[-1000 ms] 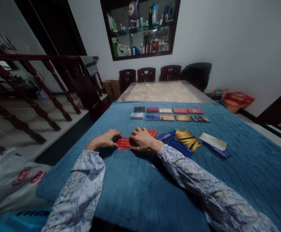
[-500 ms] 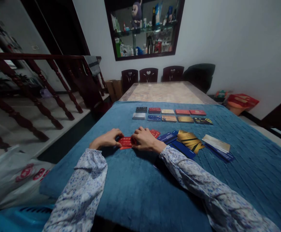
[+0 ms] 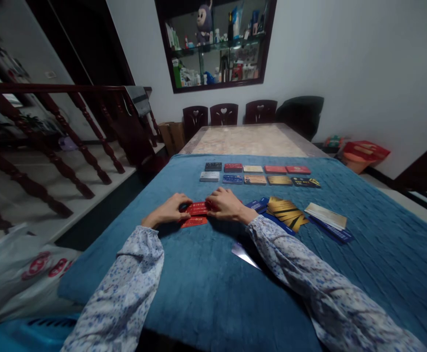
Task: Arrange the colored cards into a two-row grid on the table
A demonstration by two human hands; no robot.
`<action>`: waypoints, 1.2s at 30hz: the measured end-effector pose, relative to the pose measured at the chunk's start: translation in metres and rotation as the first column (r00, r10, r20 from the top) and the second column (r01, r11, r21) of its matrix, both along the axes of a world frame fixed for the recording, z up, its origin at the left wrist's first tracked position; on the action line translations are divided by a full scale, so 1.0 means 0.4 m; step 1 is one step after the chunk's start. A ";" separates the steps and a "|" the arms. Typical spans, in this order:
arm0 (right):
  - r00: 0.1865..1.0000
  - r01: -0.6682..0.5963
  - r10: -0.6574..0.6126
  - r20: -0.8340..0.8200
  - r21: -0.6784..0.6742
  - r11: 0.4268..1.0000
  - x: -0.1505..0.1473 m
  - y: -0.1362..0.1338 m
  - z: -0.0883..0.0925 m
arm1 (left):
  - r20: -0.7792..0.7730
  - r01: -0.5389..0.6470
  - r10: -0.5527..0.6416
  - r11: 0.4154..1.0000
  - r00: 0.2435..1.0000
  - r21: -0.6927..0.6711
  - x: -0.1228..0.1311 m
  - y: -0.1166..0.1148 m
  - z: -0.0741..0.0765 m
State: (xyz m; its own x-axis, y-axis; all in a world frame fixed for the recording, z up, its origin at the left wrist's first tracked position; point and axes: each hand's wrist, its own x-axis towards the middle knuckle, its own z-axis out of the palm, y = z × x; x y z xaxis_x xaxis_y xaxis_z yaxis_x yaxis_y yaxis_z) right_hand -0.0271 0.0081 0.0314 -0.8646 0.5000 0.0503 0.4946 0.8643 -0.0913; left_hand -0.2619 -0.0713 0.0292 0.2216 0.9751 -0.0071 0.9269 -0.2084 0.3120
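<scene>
Both hands grip a small bunch of red cards point(image 3: 197, 209) with pale print, just above or on the blue cloth point(image 3: 191, 283). My left hand point(image 3: 169, 209) pinches the left end between thumb and fingers. At the right end, my right hand point(image 3: 226, 204) has its fingers curled over the cards, hiding part of them. Another red card point(image 3: 194, 222) lies just below the bunch, nearer to me. Right of my right hand are fanned gold-and-black cards point(image 3: 285, 211) on top of blue cards point(image 3: 257, 205). A silvery card point(image 3: 245, 255) lies partly under my right sleeve.
Two rows of card stacks, among them a gold stack point(image 3: 280, 180) and a black stack point(image 3: 213, 166), stand farther back. A pale card pile point(image 3: 326, 215) overlaps blue cards at the right. Beyond the cloth are the bare tabletop point(image 3: 242, 137) and chairs point(image 3: 223, 114).
The held red cards have moved slightly up and away from me, and a red card now shows separately below them. More of the silvery card is uncovered. The camera view has shifted slightly.
</scene>
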 end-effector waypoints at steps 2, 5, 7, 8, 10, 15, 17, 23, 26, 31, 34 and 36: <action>1.000 -0.003 0.003 -0.005 0.001 1.000 0.002 0.003 -0.003 | 0.004 -0.001 0.001 1.000 1.000 0.008 0.001 0.002 -0.003; 1.000 0.003 -0.003 -0.006 0.009 1.000 0.004 0.006 -0.006 | 0.014 0.007 -0.007 1.000 1.000 0.017 0.004 0.003 -0.006; 1.000 0.014 -0.014 0.008 0.010 1.000 0.006 0.009 -0.007 | 0.019 0.016 -0.016 1.000 1.000 0.027 0.009 0.002 -0.007; 1.000 0.019 -0.019 0.016 0.009 1.000 0.007 0.011 -0.007 | 0.021 0.019 -0.020 0.999 1.000 0.031 0.012 0.001 -0.007; 0.999 0.023 -0.024 0.026 0.005 1.000 0.009 0.014 -0.007 | 0.024 0.024 -0.025 0.999 0.999 0.037 0.016 0.001 -0.008; 0.999 0.017 -0.017 0.042 -0.006 1.000 0.015 0.020 -0.003 | 0.028 0.028 -0.029 0.999 0.999 0.035 0.019 0.007 -0.014; 0.999 0.020 -0.020 0.047 -0.003 1.000 0.017 0.023 -0.002 | 0.033 0.036 -0.038 0.998 0.999 0.042 0.018 0.011 -0.017; 0.999 0.030 -0.031 0.043 0.021 0.999 0.025 0.032 0.003 | 0.035 0.050 -0.052 0.998 0.998 0.046 0.026 0.019 -0.018; 0.999 0.029 -0.029 0.044 0.008 1.000 0.031 0.040 0.003 | 0.031 0.053 -0.054 0.998 0.998 0.044 0.032 0.024 -0.016; 0.998 0.037 -0.036 0.043 -0.013 0.999 0.043 0.057 0.001 | 0.018 0.068 -0.069 0.997 0.997 0.042 0.039 0.037 -0.016; 0.998 0.043 -0.042 0.048 -0.016 0.999 0.054 0.066 0.005 | 0.008 0.071 -0.072 0.997 0.997 0.041 0.048 0.046 -0.016; 0.998 0.043 -0.042 0.054 -0.016 0.999 0.062 0.072 0.008 | 0.003 0.079 -0.079 0.996 0.997 0.045 0.057 0.052 -0.014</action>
